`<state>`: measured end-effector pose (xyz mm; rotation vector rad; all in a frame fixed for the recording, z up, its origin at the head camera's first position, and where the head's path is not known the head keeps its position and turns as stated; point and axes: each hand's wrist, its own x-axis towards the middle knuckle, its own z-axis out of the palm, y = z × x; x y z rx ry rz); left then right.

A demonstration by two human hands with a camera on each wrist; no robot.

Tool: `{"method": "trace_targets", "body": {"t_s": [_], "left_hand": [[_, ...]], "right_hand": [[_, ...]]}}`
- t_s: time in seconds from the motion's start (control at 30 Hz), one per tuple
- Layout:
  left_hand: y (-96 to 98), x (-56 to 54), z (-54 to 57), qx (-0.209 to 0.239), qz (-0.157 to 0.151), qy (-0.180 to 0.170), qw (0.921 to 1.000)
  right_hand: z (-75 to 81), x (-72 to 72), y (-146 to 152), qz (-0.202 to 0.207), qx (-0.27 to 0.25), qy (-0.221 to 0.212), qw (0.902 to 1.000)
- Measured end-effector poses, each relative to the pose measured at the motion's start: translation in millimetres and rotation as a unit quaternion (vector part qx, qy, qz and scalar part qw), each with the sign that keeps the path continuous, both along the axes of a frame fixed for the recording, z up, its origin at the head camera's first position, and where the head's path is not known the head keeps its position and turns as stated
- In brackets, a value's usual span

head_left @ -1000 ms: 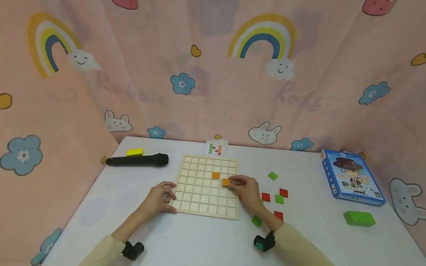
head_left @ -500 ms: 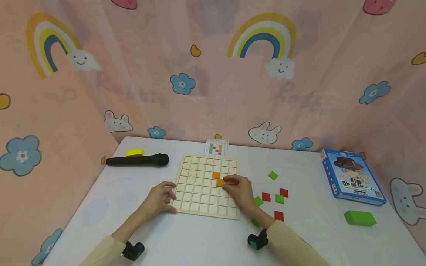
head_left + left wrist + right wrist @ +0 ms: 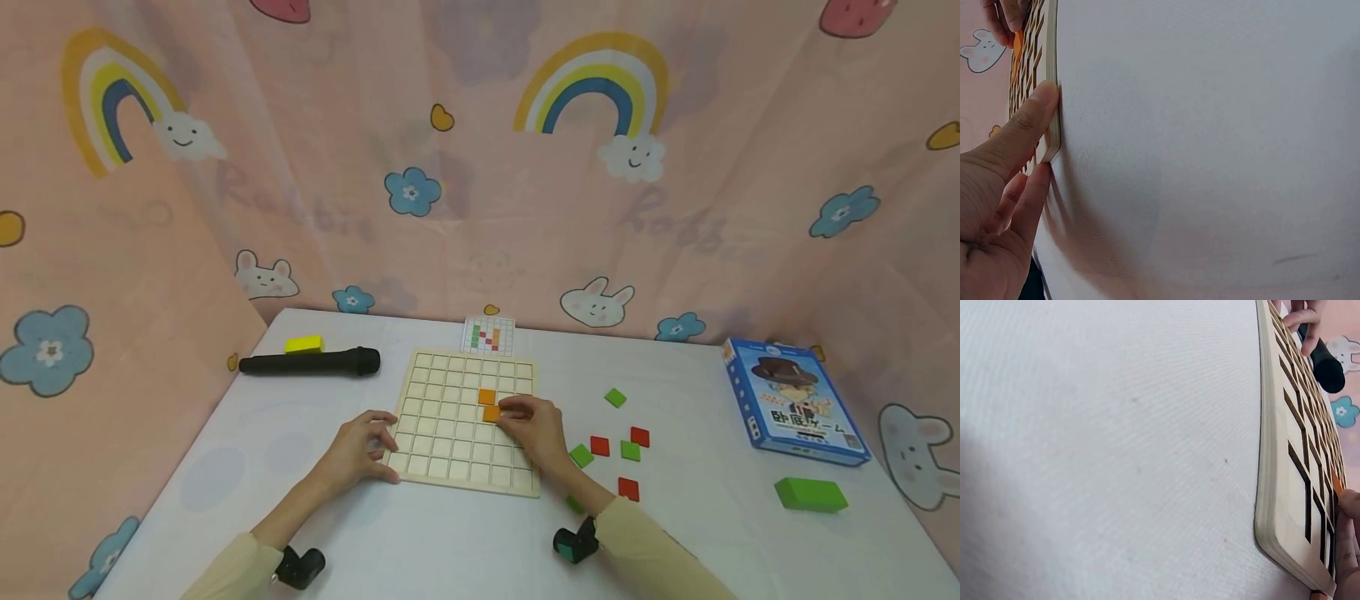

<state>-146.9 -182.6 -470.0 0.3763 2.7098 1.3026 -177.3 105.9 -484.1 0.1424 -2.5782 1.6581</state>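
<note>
1. A pink cloth point(image 3: 337, 100) is hanging behind the far edge of the white table point(image 3: 450, 542).
2. The square board point(image 3: 450, 446) is lying flat around the table's middle, probably so both hands are reaching it easily.
3. A blue box point(image 3: 798, 404) is lying near the far right corner, out of the way.
4. A black microphone point(image 3: 307, 362) is lying near the far left corner, blocking nothing.
5. The left hand point(image 3: 356, 446) is holding the board's near left corner between thumb and fingers, likely stopping it from slipping. The right hand point(image 3: 536, 429) is pinching an orange tile point(image 3: 491, 414) by its side, maybe so the square is showing.
6. A green block point(image 3: 810, 494) is resting near the right edge.
7. A white card point(image 3: 489, 336) with coloured squares is lying by the far edge, maybe for easy looking.
8. A yellow block point(image 3: 303, 343) is sitting just behind the microphone.
9. Loose red tiles point(image 3: 599, 446) and green tiles point(image 3: 630, 451) are lying right of the board; the right arm point(image 3: 592, 492) is partly hiding some.
10. The pinched tile is sitting at the board, just nearer the near edge than a second orange tile point(image 3: 487, 397). I cannot tell if it is lying flat.
</note>
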Motion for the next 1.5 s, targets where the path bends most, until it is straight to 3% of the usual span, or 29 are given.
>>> {"method": "trace_targets", "body": {"t_s": [0.97,1.13,1.2,1.33,1.4,1.5], "left_hand": [[-0.3,-1.4,-0.5,-0.005,0.007,-0.008,0.9999],[0.3,-0.7,-0.2,-0.007,0.008,-0.007,0.9999],[0.2,-0.2,0.1,-0.008,0.008,-0.006,0.9999],[0.2,0.2,0.1,-0.011,0.008,-0.004,0.9999],[-0.1,0.0,-0.1,-0.012,0.009,-0.002,0.9999],[0.1,-0.8,-0.8,-0.012,0.008,-0.002,0.9999]], "right_hand": [[1.2,-2.0,-4.8,0.011,-0.053,0.006,0.9985],[6.0,-2.7,2.0,0.008,-0.044,-0.028,0.9986],[9.2,-4.1,10.6,0.024,-0.044,-0.047,0.9976],[17.7,-8.4,38.1,0.104,-0.037,-0.076,0.9910],[21.5,-10.5,54.3,0.145,-0.014,-0.082,0.9859],[25.6,-11.9,76.0,0.166,0.036,-0.090,0.9813]]}}
